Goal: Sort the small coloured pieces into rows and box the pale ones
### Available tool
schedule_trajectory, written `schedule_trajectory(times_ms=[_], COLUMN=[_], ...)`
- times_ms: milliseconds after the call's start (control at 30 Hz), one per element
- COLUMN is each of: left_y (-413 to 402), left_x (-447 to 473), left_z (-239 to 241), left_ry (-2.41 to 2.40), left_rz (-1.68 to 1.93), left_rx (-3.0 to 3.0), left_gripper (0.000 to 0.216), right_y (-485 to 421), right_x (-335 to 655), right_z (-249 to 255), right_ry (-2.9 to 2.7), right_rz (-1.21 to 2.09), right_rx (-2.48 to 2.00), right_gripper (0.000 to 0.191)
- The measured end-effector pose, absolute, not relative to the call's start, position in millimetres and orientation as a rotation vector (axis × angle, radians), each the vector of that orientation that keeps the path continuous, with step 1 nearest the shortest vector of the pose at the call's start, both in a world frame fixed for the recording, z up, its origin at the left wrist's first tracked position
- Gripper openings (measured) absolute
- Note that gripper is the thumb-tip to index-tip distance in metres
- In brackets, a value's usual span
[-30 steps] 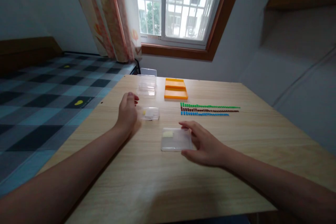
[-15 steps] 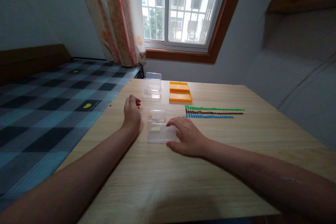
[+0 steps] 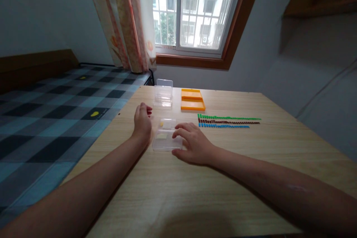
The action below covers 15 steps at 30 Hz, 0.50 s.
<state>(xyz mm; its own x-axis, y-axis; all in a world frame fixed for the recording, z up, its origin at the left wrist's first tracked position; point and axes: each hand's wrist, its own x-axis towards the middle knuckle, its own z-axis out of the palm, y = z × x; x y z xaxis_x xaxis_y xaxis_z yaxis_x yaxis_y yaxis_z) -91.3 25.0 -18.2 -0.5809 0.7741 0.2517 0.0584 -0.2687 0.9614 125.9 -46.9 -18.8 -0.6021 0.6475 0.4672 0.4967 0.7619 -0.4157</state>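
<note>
My right hand (image 3: 193, 144) is around the right end of a clear plastic box (image 3: 164, 144), fingers at its far edge and thumb at its near edge. A pale yellowish patch shows in that box. Just behind it lies a smaller clear case (image 3: 168, 124) with a small yellow spot at its left; they look close together or touching. My left hand (image 3: 142, 121) rests on its side on the table, left of the cases. Its fingers curve loosely, and I see nothing in them.
An open clear case (image 3: 163, 96) and an open orange case (image 3: 193, 105) lie at the back of the wooden table (image 3: 173, 189). Rows of small green (image 3: 212, 117), brown (image 3: 214, 121) and blue pieces (image 3: 214, 125) stretch to the right. A checked bed (image 3: 61, 119) adjoins the left side.
My right hand has slid the clear box a little to the left along the table. My left hand has stayed about where it was. The view has shifted slightly.
</note>
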Motion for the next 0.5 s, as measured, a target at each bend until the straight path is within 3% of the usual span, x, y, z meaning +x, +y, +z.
schedule_trajectory(times_ms=[500], left_y=[30], left_x=[-99], left_z=[-18], left_ry=[1.463], left_rz=[1.905], left_rx=[0.962], left_gripper=[0.042], right_y=[-35], right_x=[114], right_z=[-20], right_ry=[-2.298], right_rz=[0.383], right_rx=[-0.750], right_gripper=[0.036])
